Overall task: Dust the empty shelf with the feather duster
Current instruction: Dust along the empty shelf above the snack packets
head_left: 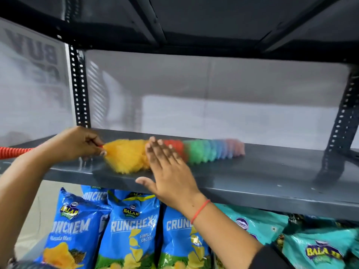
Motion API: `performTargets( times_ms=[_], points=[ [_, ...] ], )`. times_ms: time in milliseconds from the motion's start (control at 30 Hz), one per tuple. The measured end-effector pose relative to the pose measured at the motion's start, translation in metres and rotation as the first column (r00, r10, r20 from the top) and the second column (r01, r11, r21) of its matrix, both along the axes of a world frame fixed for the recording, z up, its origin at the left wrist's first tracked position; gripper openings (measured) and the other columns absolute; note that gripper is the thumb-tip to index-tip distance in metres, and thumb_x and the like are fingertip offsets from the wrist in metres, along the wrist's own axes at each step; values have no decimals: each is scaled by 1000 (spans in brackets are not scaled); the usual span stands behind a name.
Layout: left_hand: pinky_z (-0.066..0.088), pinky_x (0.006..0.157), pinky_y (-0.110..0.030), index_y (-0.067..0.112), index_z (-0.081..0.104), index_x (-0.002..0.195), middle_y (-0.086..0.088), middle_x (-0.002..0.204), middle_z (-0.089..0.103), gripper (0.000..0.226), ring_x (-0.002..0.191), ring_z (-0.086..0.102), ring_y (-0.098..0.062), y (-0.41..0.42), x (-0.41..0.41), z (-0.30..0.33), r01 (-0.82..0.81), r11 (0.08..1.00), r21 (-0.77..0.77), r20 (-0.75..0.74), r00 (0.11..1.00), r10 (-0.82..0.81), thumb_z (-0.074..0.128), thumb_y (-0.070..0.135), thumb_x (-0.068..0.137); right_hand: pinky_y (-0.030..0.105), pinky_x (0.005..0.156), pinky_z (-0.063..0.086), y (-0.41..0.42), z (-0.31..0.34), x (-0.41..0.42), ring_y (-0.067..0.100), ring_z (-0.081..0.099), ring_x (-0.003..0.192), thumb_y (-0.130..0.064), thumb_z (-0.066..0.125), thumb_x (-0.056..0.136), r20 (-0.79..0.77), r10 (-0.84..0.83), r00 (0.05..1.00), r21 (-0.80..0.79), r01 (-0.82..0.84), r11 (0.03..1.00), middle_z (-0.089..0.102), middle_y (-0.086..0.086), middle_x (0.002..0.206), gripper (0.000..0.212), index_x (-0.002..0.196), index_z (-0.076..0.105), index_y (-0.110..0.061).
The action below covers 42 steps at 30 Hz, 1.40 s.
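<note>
A rainbow feather duster (pixel 196 151) lies along the grey metal shelf (pixel 262 171), its yellow end to the left, then red, green, blue and pink fluff, blurred by motion. My left hand (pixel 77 143) grips its ribbed red handle (pixel 13 152) right where the yellow fluff begins. Flat and with fingers spread, my right hand (pixel 167 169) rests on the shelf's front part, partly covering the duster's middle. It holds nothing. The shelf bears nothing else.
Black perforated uprights stand at the back left (pixel 79 90) and right (pixel 338 121). Another dark shelf (pixel 194 41) hangs close overhead. Below, blue chip bags (pixel 132 230) and teal snack bags (pixel 318 247) fill the lower shelf.
</note>
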<state>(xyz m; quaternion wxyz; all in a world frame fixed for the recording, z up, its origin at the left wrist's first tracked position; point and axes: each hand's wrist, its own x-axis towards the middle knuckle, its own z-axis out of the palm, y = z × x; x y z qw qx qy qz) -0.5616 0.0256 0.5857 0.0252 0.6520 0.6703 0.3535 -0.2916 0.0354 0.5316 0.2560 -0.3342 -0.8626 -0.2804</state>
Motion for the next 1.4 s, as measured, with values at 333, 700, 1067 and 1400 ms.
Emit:
performTargets(
  times_ms=[333, 700, 1067, 1400],
  points=[
    [46, 60, -30, 25, 53, 52, 0, 54, 56, 32, 55, 49, -22, -28, -33, 3, -347, 936, 55, -210, 913, 351, 79, 23, 71, 33, 109, -17, 20, -5, -42, 22, -14, 140, -62, 21, 90, 76, 85, 994, -168, -71, 983, -18, 9, 151, 82, 142, -11, -6],
    [38, 37, -10, 20, 62, 56, 5, 49, 59, 23, 32, 46, 0, -58, -58, -10, -318, 945, -73, -136, 942, 307, 82, 19, 67, 35, 111, -15, 12, -6, -96, 20, -20, 138, -59, 21, 92, 150, 187, 971, -240, -148, 959, -16, 10, 153, 79, 142, -11, -6],
    [48, 57, -31, 31, 54, 60, 3, 72, 68, 26, 65, 61, -20, -79, -65, -19, -487, 863, 134, -185, 843, 505, 77, 40, 69, 37, 113, -10, 14, 0, -156, 24, -15, 140, -49, 26, 96, 169, 267, 949, -306, -207, 929, -12, 13, 154, 73, 142, -9, -4],
    [47, 57, -28, 21, 58, 76, -4, 72, 61, 22, 63, 61, -27, -97, -78, -10, -676, 714, 185, -241, 673, 699, 63, 42, 82, 38, 114, -8, 18, -6, -161, 24, -17, 139, -63, 22, 90, 138, 249, 959, -333, -192, 923, -16, 13, 153, 85, 142, -12, -5]
  ],
)
